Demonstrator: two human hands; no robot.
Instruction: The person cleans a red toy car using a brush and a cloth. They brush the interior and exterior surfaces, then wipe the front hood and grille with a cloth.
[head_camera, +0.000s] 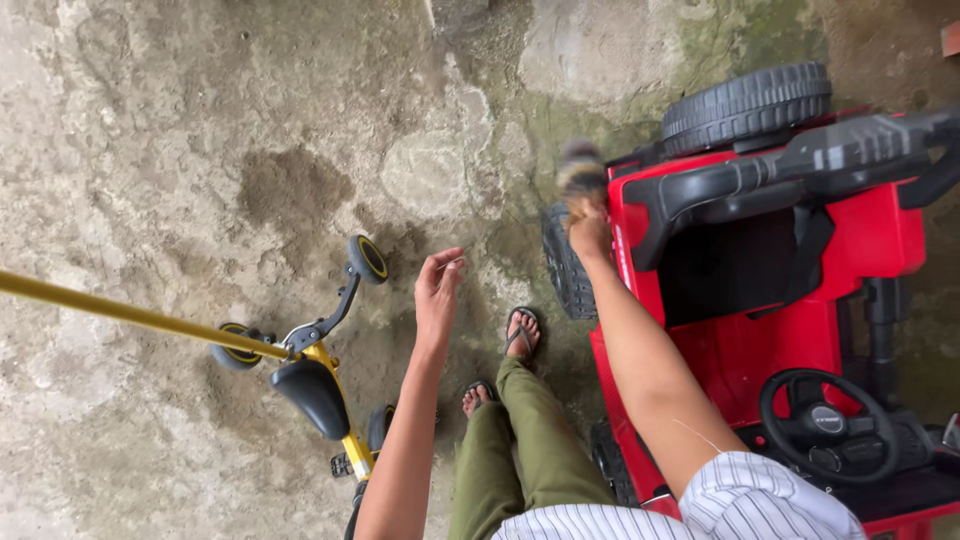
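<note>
My right hand (590, 228) is closed on a brush (581, 172) with dark and tan bristles, blurred, held against the rear corner of a red ride-on toy car (860, 250). The car has black wheels, a black roll bar and a black steering wheel (825, 424). My left hand (438, 290) hangs free in the air with fingers apart, holding nothing, above the concrete floor between the car and a yellow tricycle (310, 370).
The tricycle has a black seat, small yellow-rimmed wheels and a long yellow push handle (130, 314) running off to the left. My feet in sandals (522, 335) stand beside the car's rear wheel (566, 265). The stained concrete floor (200, 150) stretches left and ahead.
</note>
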